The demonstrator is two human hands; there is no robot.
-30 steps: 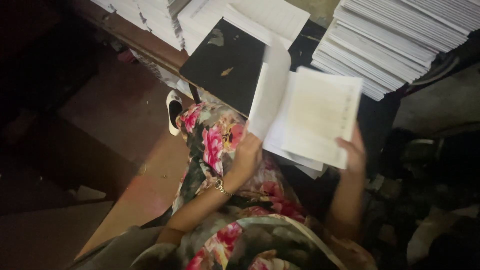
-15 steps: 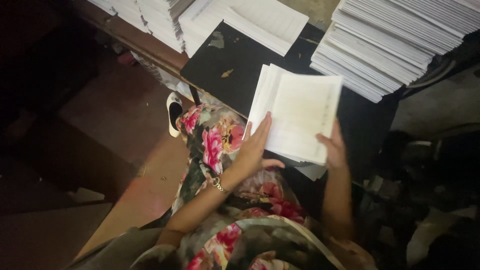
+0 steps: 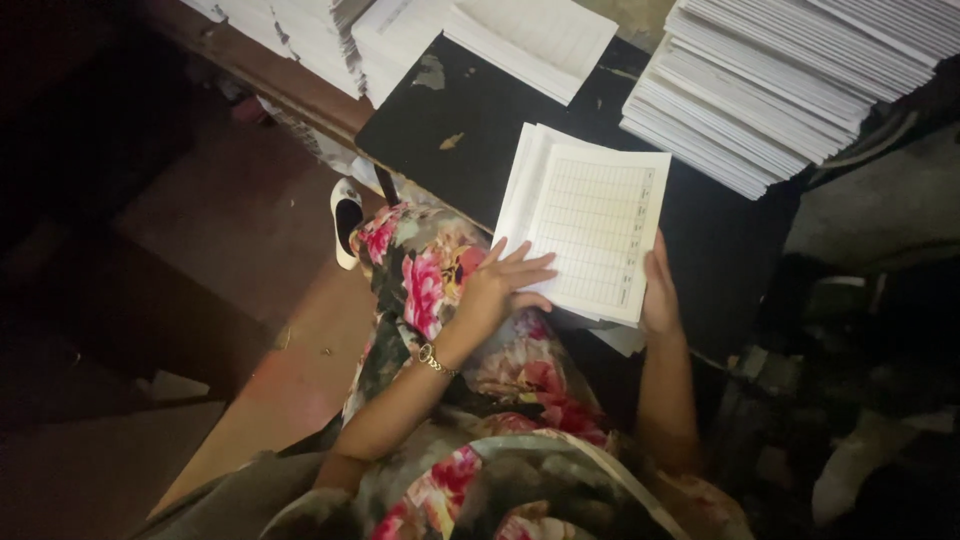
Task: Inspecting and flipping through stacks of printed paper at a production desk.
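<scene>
Head view: hands [image 3: 500, 285] on ruled sheets [image 3: 590, 225]

A second ago the bundle of ruled sheets [image 3: 590, 232] was held raised and fanned open, a loose white leaf standing up from its left side; that leaf has since been folded down and the bundle squared into one flat stack. The stack has been lowered onto the black tabletop [image 3: 470, 130], just ahead of both grips. The left hand [image 3: 498, 285], formerly under the bundle's near left corner, is now spread flat on that edge. The right hand [image 3: 658, 288] has been brought in against the near right corner.
</scene>
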